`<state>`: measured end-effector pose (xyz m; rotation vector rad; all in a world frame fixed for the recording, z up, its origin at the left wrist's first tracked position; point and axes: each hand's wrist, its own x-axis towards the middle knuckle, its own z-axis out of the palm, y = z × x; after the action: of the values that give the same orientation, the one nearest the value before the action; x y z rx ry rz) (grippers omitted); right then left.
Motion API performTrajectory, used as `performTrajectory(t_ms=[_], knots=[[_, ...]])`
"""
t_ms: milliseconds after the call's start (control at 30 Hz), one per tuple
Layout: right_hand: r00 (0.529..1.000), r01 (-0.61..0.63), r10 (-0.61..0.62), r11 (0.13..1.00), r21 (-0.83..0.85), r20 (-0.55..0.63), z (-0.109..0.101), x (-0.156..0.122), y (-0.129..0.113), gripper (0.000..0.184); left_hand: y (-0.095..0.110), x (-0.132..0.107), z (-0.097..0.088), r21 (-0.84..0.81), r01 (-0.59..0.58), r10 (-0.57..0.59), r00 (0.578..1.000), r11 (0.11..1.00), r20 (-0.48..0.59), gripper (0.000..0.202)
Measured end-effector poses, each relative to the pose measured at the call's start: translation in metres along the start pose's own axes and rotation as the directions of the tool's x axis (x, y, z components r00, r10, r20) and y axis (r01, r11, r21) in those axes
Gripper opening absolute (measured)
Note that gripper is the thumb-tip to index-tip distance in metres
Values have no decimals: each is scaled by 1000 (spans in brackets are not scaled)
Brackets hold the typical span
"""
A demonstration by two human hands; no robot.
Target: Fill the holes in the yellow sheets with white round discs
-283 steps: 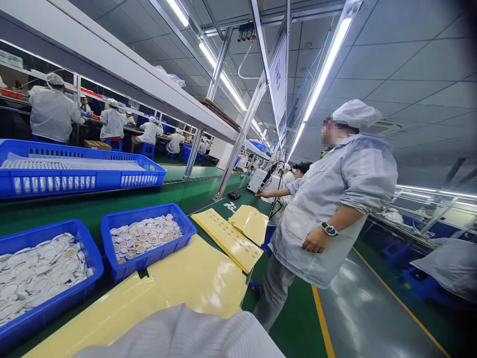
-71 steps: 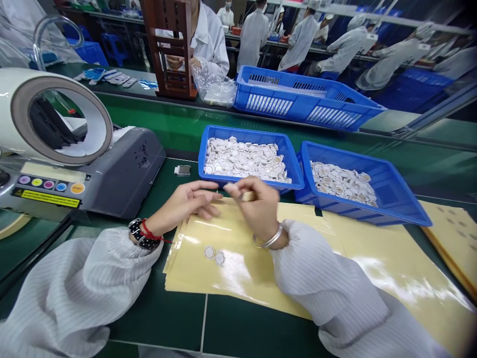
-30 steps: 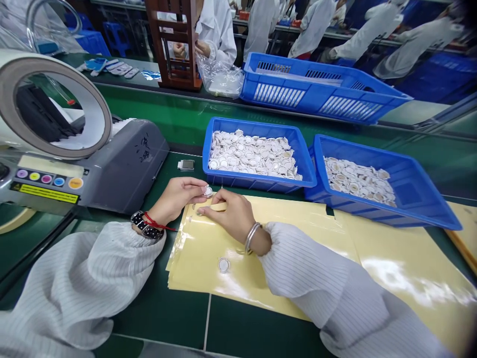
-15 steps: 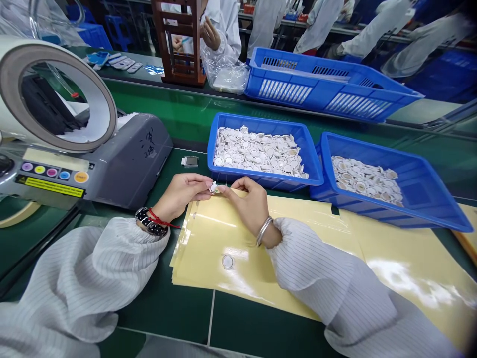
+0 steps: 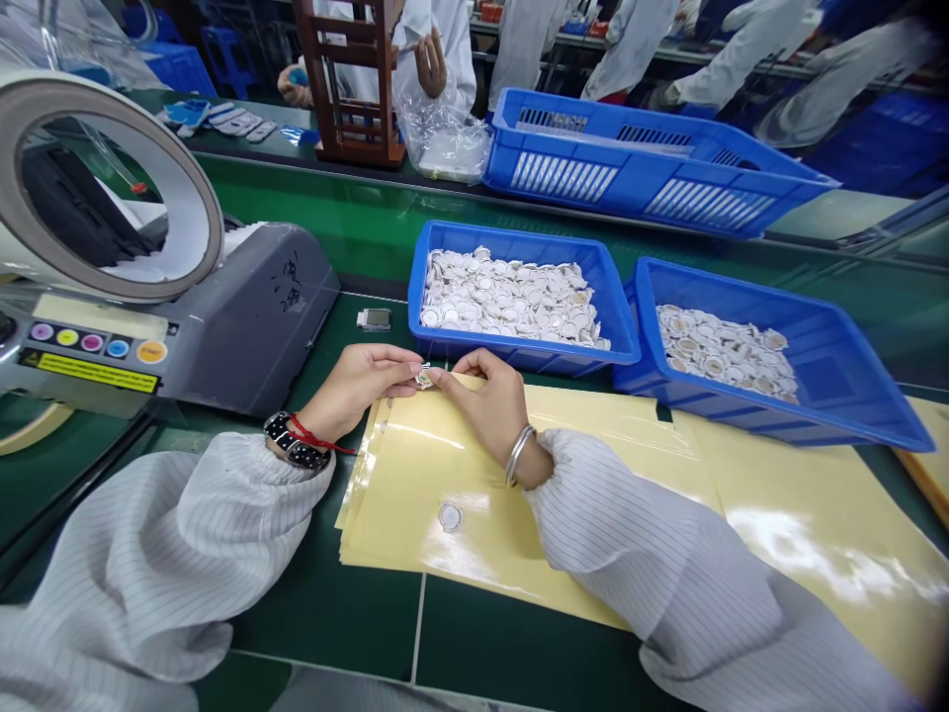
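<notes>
Between my two hands is a small round white part with a rim, held above the top edge of the yellow sheets. My left hand pinches its left side between thumb and fingers. From the right, the thumb and forefinger of my right hand close on the same part; its far edge is hidden by the fingertips. A similar white disc lies flat on the glossy yellow sheets, nearer to me. Just beyond my hands stands a blue bin heaped with many such white round parts.
A second blue bin with fewer parts stands to the right. A grey tape dispenser with a large roll is at left. A small display module lies beyond my left hand. Behind are a blue basket and a co-worker's hand.
The small part has turned slightly between my fingers, while both hands stay almost in place. Across the bench, the co-worker's hands have moved apart. The whole view has shifted a little.
</notes>
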<state>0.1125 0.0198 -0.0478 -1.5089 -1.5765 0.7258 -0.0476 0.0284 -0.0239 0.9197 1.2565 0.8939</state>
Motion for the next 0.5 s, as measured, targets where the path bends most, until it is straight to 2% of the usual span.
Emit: performTrajectory(t_ms=[500], knots=[[999,32,-32,999,-33,1,0,0,0,34,-1,-1,0,13,-14,14,1000,1000,7,18]])
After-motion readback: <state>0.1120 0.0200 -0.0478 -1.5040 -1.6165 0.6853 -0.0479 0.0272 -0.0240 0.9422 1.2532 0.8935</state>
